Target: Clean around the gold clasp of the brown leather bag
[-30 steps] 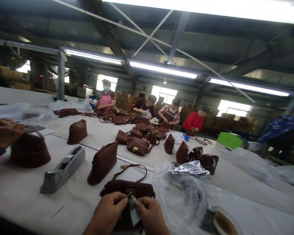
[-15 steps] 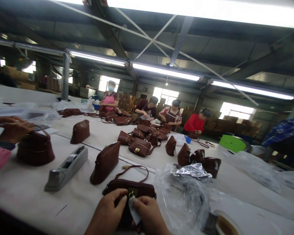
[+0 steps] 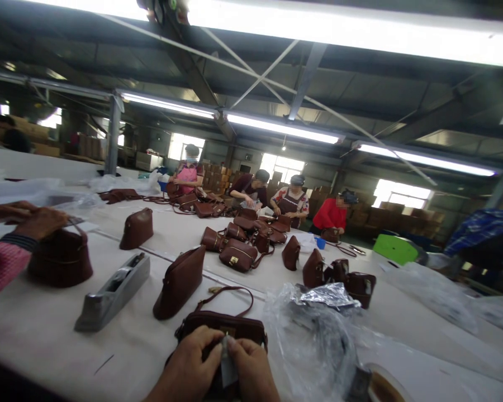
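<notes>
A dark brown handbag [image 3: 212,319] stands upright in front of me, its thin strap looped on the table behind it. My left hand [image 3: 193,360] is closed at the bag's front, thumb and forefinger pinched at the upper end of a small white slip [image 3: 229,373]. From the other side my right hand [image 3: 254,363] pinches the same slip. The slip hangs down the bag's front, over the metal clasp, which the fingers now mostly hide. Another brown handbag [image 3: 180,282] stands just beyond my left hand.
A grey tape dispenser [image 3: 113,293] is at left. Crumpled clear plastic [image 3: 314,346] and a tape roll [image 3: 383,385] lie at right. A co-worker's hand [image 3: 42,222] rests on a brown bag [image 3: 61,259]. Farther back, several people work around piled bags [image 3: 238,254].
My fingers have drawn together over the clasp, covering the ring that showed earlier. The slip now hangs straighter. At left, the co-worker's hand has shifted slightly right.
</notes>
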`<state>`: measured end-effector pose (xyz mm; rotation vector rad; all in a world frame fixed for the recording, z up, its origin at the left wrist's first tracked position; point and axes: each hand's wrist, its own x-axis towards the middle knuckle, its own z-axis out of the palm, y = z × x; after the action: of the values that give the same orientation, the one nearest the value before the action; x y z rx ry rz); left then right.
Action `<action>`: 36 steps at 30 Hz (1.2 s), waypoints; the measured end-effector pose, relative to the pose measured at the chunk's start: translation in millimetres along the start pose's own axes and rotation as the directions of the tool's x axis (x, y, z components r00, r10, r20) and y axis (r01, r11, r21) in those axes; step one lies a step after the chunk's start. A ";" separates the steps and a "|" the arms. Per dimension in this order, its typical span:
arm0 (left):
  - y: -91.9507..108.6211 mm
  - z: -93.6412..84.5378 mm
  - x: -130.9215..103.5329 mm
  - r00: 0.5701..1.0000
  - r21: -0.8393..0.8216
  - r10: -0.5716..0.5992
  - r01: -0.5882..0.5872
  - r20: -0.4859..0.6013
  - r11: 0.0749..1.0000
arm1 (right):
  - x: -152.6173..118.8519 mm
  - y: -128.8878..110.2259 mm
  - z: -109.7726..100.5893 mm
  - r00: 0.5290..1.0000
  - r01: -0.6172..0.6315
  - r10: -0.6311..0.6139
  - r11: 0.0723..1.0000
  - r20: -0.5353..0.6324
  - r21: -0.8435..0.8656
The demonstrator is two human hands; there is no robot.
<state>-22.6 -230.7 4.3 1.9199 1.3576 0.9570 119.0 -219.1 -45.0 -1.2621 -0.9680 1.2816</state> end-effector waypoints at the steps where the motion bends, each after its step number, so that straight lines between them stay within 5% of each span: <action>1: 1.0 -1.7 0.7 1.000 -0.017 -0.013 0.013 0.006 1.000 | 0.1 1.3 0.1 1.000 -0.008 0.008 1.000 -0.001 0.000; 7: 4.5 -0.8 5.6 0.998 0.138 -0.042 0.048 -0.040 0.989 | 1.3 10.6 -2.3 0.999 -0.024 0.024 1.000 0.047 0.002; 15: 3.9 11.0 8.7 0.981 0.525 0.193 -0.153 -0.023 0.837 | -4.3 9.2 -5.3 0.984 -0.129 0.124 0.991 0.127 0.031; 21: 0.4 14.8 12.0 0.971 0.581 0.222 -0.132 -0.085 0.803 | -6.9 -2.5 -4.4 0.981 -0.118 0.111 0.992 0.159 0.041; 26: -8.7 15.4 0.1 0.977 0.324 0.052 0.018 -0.205 0.946 | -1.0 3.0 -2.2 0.988 -0.096 0.092 0.995 0.126 0.027; 29: -14.7 18.8 -9.1 0.980 0.081 -0.111 0.126 -0.165 0.989 | 4.9 9.9 -0.4 0.997 -0.044 0.044 0.999 0.061 0.000; 33: -21.9 30.0 -10.5 0.962 -0.210 -0.256 0.231 -0.097 0.950 | 8.3 11.4 0.2 0.995 0.089 -0.092 0.992 -0.033 -0.089; 36: -25.3 40.5 -5.7 0.928 -0.444 -0.371 0.320 -0.029 0.837 | 3.2 4.6 -2.4 0.977 0.194 -0.208 0.953 -0.039 -0.232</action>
<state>-3.7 -231.0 -39.9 1.2502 1.3574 1.0855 121.1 -216.9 -50.2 -1.3311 -1.1918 0.9880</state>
